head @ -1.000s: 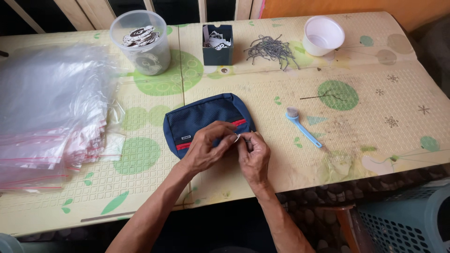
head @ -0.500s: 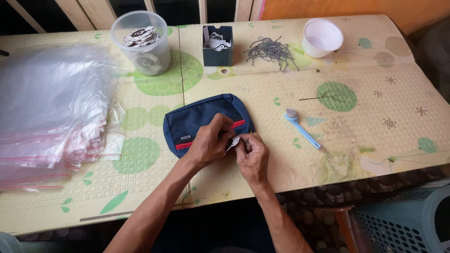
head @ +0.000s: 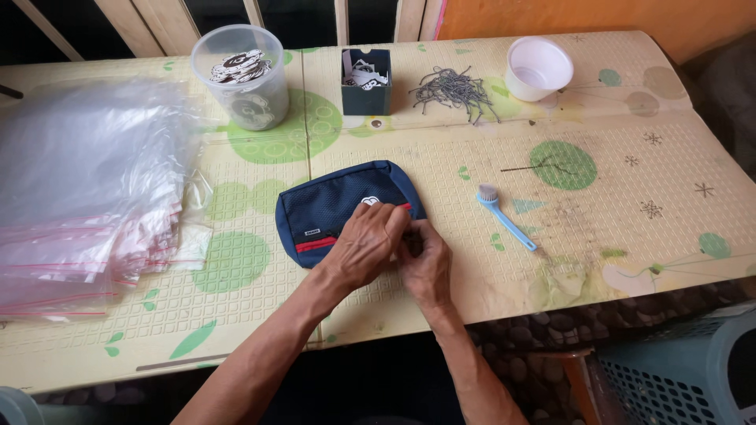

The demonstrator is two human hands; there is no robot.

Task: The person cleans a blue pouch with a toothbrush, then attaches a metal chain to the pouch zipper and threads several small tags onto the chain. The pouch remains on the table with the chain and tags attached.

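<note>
Behind one navy pouch (head: 335, 206): one clear tub (head: 241, 77), one teal box (head: 366, 82), one white cup (head: 539, 68); right, one blue brush (head: 506, 218).

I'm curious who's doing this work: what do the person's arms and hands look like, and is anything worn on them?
Both forearms are bare, with no sleeves in view. The left hand and right hand show no gloves, and I can see no watch or bracelet. Lean, veined forearms.

A navy zip pouch (head: 331, 206) with red trim lies flat near the table's front edge.
</note>
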